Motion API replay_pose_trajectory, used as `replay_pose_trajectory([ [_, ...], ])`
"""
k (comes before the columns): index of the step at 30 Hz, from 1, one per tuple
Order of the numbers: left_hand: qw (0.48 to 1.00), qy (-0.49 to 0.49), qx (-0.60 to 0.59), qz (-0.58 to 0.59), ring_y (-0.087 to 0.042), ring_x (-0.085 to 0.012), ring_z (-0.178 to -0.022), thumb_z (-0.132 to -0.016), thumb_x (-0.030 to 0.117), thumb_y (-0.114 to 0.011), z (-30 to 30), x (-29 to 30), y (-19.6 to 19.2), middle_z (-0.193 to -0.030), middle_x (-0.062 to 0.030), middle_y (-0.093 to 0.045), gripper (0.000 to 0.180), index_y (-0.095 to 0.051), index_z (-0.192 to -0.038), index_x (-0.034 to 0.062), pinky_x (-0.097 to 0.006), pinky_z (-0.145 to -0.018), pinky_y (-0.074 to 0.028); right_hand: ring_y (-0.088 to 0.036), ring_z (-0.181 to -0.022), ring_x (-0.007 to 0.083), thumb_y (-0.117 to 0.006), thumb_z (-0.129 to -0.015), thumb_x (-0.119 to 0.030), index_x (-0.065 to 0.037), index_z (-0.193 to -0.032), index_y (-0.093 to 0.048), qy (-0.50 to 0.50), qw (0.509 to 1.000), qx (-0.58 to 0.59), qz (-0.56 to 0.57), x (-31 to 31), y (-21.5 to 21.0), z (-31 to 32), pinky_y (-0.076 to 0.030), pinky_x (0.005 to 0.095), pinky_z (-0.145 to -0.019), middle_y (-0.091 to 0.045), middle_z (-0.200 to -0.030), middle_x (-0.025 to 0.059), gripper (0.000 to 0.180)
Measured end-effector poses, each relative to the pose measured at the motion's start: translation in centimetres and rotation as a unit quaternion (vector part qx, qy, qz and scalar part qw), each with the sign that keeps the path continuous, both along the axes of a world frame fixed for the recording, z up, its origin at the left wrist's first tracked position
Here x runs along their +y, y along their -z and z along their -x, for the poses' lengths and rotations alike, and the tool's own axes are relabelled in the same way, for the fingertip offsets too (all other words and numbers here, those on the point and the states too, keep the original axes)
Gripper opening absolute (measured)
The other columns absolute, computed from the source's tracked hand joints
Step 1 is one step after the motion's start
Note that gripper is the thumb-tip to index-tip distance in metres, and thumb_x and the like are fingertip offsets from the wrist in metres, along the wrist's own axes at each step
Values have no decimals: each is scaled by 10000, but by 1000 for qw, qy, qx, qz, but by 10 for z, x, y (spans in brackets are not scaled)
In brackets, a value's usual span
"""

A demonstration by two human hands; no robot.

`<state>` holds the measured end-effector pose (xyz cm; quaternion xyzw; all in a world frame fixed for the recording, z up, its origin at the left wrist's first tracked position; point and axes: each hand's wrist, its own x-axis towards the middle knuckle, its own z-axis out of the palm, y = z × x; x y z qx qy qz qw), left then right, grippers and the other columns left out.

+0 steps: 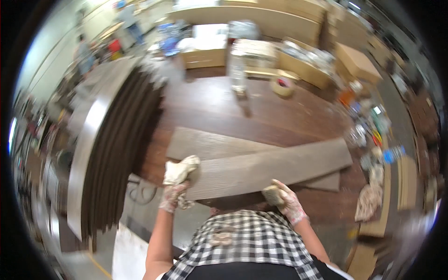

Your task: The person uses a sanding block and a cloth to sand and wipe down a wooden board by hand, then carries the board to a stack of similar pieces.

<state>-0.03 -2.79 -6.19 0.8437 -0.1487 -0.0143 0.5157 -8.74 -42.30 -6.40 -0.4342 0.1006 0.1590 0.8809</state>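
My left hand (174,196), in a patterned glove, is closed around a crumpled cream-white rag (183,170). The rag lies at the left end of a grey-brown wood plank (266,169). A second plank (214,142) rests beneath it at a slant and sticks out at the far left and near right. My right hand (290,203), gloved the same way, grips a small tan block (272,195) close to the near edge of the upper plank. Blur hides whether this block is a sponge or a sanding block.
A tall stack of dark planks (107,154) stands at the left. Toward the back are a clear bottle (237,72), a tape roll (283,87) and open cardboard boxes (205,59). Bottles and a crumpled cloth (368,201) line the right. Two people are in the far left background.
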Motion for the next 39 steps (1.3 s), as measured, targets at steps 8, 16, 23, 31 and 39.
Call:
replay_pose_trajectory([
  [8,892,-318,86,310,-535,-140,-995,-720,44,-711,80,32,-49,-1113,-42,-569,509,-496,-1181,12,-266,-871,-435,-592,-974,191,-775,-682,-322,-10,-1230,-467,-49,995,-73,-46,45,-37,-33,-525,307,-804,-575,-1092,75,701],
  [16,753,-569,-154,293,-552,-165,-955,-803,137,-646,218,115,-49,-1081,-88,-567,427,-497,-1185,21,-293,-775,-483,-552,-855,151,-615,-743,-320,21,-1280,-423,-353,887,-244,170,189,-144,-123,-445,269,-761,-577,-971,88,664],
  [23,638,-662,-260,294,-544,-167,-941,-839,144,-595,284,154,-106,-1136,-116,-520,448,-444,-1239,13,-296,-745,-492,-504,-796,77,-608,-842,-225,63,-1295,-360,-533,801,-245,-119,352,-174,-157,-429,214,-720,-554,-1002,58,592],
  [31,698,-678,-221,60,-547,-165,-952,-834,150,-590,278,251,-123,-1125,-79,-534,469,-438,-1262,29,-288,-788,-478,-576,-973,161,-611,-853,-241,-6,-1202,-479,-568,791,-190,-125,443,-170,-190,-494,327,-815,-583,-1098,69,441],
  [39,580,-709,-225,-332,-578,-169,-868,-783,259,-644,300,327,-164,-955,-64,-615,353,-581,-1070,63,-313,-784,-475,-563,-1010,173,-470,-899,-194,13,-1206,-499,-437,846,-296,73,299,-153,-219,-460,273,-818,-585,-1118,85,371],
])
